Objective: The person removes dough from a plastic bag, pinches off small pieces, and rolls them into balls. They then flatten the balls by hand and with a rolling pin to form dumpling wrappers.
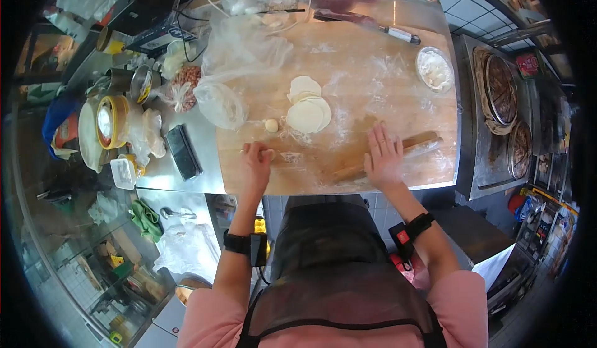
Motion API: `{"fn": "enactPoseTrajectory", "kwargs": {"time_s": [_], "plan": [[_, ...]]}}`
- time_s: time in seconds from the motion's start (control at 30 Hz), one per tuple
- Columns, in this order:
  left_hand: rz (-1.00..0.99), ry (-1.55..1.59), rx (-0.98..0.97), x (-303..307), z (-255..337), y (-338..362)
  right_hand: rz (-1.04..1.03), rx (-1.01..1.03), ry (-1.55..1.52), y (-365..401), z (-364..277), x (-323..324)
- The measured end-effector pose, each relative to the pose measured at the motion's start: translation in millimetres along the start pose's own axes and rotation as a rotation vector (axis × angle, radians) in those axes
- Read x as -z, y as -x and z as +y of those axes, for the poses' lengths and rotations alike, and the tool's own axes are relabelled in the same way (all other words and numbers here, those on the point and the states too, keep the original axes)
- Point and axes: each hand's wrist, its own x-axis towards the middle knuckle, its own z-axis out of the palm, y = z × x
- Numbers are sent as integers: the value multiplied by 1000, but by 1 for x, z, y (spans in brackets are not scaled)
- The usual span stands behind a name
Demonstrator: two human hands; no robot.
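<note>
My left hand (254,164) is closed near the board's left front edge, with a small pale piece of dough (269,154) at its fingertips. Just beyond it sits a round dough ball (272,125). My right hand (384,158) lies flat with fingers stretched forward over a wooden rolling pin (423,146), which slants across the front right of the board. Several thin dough rounds (305,117) overlap on the floured wooden board (348,56) beyond my hands.
A bowl of flour (435,69) stands at the board's right edge. A knife with a white handle (403,35) lies at the back. Plastic bags (222,105) cover the board's left side. A dark phone-like slab (183,152) rests on the metal counter. Round pans (499,90) sit at right.
</note>
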Motion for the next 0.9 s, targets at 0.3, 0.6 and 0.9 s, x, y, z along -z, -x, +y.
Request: {"fn": "enactPoseTrajectory", "kwargs": {"time_s": [0.3,0.6,0.9], "plan": [[-184,134,-181,-139,113,31,-86,0,55,20,29,17],[-377,47,-422,-134,130,-3,-49,-67,-24,-39,26,11],[-416,278,-84,-128,126,8,-83,-63,55,-56,16,13]]}}
